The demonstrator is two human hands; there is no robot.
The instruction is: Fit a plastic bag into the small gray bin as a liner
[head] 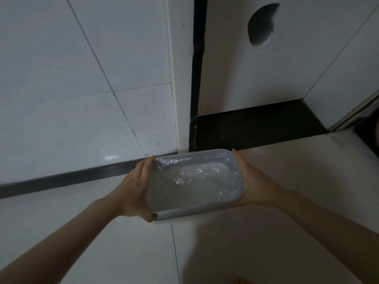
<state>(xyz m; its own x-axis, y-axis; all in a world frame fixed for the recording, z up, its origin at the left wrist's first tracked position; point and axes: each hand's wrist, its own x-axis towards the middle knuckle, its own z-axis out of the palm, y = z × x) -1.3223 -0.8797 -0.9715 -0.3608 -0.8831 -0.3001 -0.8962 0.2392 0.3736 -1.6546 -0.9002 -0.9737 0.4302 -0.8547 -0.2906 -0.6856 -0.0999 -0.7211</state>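
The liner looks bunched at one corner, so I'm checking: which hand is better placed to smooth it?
Probably the left hand: its fingertips sit beside the bag's crinkles at the bin's far-left corner. The right hand holds the opposite end.

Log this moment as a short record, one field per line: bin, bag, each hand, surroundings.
bin: small gray bin, rectangular, held between both hands above the floor
bag: clear plastic bag lining the inside, wrinkled, edge folded over the rim at the far end
left hand: left hand pressed flat against the bin's left side
right hand: right hand pressed against the bin's right side
surroundings: pale tiled floor, tiled wall, white cabinet door with an oval cutout
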